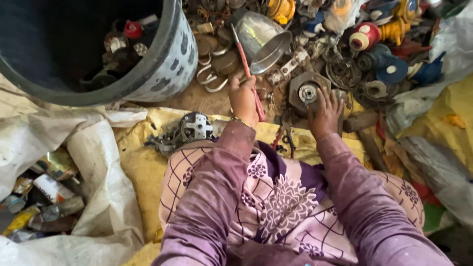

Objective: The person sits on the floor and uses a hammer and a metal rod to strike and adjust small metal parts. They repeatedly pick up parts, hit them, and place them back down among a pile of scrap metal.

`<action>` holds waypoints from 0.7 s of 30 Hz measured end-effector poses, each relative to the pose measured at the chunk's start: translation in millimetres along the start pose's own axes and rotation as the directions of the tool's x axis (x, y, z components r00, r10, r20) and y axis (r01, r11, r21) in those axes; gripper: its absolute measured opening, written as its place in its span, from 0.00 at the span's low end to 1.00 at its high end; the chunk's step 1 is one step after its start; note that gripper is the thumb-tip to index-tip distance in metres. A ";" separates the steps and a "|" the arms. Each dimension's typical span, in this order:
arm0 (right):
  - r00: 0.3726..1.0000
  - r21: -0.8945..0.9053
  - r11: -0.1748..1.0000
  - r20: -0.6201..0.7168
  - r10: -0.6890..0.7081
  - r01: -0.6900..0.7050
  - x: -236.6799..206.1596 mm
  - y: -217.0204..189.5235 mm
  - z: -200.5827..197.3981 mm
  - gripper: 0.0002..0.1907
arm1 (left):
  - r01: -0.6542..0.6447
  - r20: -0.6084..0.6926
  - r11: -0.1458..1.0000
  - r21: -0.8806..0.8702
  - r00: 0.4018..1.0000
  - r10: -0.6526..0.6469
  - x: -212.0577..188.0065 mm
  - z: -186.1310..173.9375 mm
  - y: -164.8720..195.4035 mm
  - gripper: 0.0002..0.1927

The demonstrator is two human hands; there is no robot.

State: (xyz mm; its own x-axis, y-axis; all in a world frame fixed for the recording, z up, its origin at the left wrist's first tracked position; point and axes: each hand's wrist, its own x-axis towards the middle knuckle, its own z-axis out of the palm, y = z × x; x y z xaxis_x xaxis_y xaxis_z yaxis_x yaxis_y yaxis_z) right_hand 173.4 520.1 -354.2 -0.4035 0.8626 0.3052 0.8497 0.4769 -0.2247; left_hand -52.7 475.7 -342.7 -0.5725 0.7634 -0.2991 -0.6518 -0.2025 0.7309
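This is a scrap sorting place, a kind of informal recycling workshop on the floor. A big heap of mixed metal parts (345, 54) lies on the ground: old motors, rings, a shiny metal cup (263, 39). A large dark bin (162, 69) holds more pieces, and white sacks (98, 197) with crushed cans (44, 197) stand beside.

A dark bucket (167, 59) of scrap stands beside a shiny metal cup (263, 39) and white sacks (98, 162).
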 end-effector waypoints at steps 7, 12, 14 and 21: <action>0.998 -0.075 0.995 0.028 -0.058 0.060 36.6 -25.8 -7.6 0.43 | -0.020 0.040 1.000 -0.017 0.999 0.020 9.9 -4.1 1.4 0.15; 0.965 -0.028 0.984 -0.192 -0.179 0.177 39.9 -19.8 0.5 0.25 | -0.033 0.021 0.999 -0.030 0.999 0.033 10.9 -4.0 1.1 0.14; 0.970 0.295 0.952 -0.193 0.147 -0.085 42.0 -12.1 1.6 0.18 | -0.022 0.026 1.000 -0.018 0.999 0.022 12.4 -1.6 1.1 0.14; 0.944 0.452 0.869 -0.147 0.295 -0.201 51.1 11.3 -8.4 0.15 | 0.006 0.026 1.000 -0.012 1.000 -0.005 11.4 -1.5 -0.3 0.14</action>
State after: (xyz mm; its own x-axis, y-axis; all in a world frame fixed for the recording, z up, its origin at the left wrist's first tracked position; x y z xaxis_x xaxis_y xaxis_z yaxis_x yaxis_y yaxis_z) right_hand 165.3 568.3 -333.4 -0.0804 0.9305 0.3574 0.6662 0.3169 -0.6751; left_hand -59.8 483.6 -347.2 -0.5559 0.7802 -0.2869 -0.6611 -0.2056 0.7216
